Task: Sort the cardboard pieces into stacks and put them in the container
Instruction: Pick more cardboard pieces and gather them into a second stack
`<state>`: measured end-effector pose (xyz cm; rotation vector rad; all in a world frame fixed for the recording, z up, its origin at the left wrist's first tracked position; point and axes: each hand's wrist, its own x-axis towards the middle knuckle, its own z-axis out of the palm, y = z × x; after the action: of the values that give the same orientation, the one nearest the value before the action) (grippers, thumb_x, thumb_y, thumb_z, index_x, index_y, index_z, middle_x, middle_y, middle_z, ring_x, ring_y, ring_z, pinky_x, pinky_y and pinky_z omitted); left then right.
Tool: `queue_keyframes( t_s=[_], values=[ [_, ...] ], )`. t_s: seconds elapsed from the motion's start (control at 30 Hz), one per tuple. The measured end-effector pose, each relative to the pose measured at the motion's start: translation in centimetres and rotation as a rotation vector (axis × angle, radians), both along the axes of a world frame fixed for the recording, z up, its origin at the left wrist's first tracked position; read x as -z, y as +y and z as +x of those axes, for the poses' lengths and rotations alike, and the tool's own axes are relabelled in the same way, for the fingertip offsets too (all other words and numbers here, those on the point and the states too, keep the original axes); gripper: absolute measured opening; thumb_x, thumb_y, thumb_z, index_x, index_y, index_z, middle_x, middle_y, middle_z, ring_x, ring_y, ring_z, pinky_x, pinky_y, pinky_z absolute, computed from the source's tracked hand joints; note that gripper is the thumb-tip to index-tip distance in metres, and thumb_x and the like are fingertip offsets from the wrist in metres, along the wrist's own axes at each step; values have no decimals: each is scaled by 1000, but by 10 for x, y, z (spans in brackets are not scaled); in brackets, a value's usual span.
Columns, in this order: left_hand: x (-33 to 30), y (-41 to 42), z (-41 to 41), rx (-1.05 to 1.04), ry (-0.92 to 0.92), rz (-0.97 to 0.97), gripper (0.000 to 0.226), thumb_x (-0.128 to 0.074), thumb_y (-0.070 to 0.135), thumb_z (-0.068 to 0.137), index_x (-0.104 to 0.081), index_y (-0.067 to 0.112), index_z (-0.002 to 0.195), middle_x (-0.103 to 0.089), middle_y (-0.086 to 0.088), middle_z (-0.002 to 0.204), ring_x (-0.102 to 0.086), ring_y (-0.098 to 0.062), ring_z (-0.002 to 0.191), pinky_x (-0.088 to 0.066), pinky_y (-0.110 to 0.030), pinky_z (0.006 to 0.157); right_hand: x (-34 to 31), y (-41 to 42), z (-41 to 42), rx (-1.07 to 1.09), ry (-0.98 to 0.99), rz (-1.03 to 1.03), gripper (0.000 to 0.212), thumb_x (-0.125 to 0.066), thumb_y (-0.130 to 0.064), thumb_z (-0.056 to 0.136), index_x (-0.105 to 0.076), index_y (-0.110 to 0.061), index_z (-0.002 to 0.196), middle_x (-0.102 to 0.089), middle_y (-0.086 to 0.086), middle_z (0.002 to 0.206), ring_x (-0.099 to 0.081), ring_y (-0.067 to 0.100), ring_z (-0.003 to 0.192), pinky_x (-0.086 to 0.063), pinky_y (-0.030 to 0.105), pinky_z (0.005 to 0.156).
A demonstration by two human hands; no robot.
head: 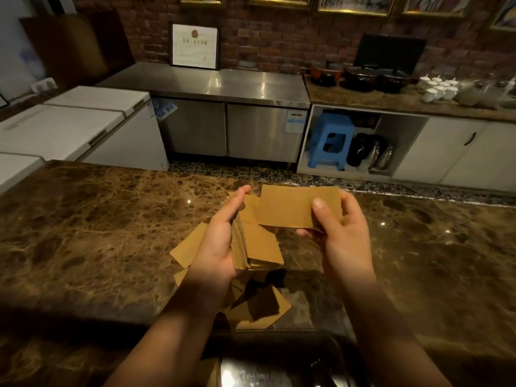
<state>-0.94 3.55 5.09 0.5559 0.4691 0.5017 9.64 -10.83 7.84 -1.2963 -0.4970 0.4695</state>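
Observation:
My left hand [220,241] grips a thick stack of brown cardboard pieces [257,244] above the marble counter, thumb along its far edge. Just right of that stack, my right hand [343,233] pinches a single rectangular cardboard piece [296,206] by its right end, thumb on top. Loose cardboard pieces [259,308] lie scattered on the counter below my hands, and one more [190,244] shows left of my left wrist. A shiny metal container [279,370] sits at the near edge between my forearms, partly hidden.
The brown marble counter [111,233] spreads wide on both sides. Beyond it are white chest freezers [75,127], a steel worktop with cabinets [223,107], a blue stool [331,141] and a far counter with pots and white cups [438,89].

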Motion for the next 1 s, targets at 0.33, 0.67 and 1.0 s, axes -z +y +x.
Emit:
queue_keyframes(
  t_s=[0.33,0.67,1.0],
  values=[
    [1,0,0,-55,-232,-64,43,-68,42,80,-61,23,118,-70,-17,110,-70,-36,97,-56,-54,84,46,-14,-28,-225,-954,-29,29,-68,-15,91,-71,-25,118,-67,-5,133,-50,23,137,-44,48,108],
    [-1,-4,2,29,-416,35,49,-70,47,78,-60,23,120,-60,-18,127,-63,-34,108,-51,-53,93,33,-9,-33,-186,-1030,-273,41,-54,-36,100,-59,-26,139,-49,-12,150,-36,14,142,-33,34,116],
    [-9,-24,21,-93,-249,380,43,-82,16,73,-67,23,113,-66,-13,118,-67,-27,102,-56,-46,90,19,0,-32,-297,660,-27,55,-69,-45,77,-65,-23,127,-77,10,111,-73,29,101,-64,41,71]
  ],
)
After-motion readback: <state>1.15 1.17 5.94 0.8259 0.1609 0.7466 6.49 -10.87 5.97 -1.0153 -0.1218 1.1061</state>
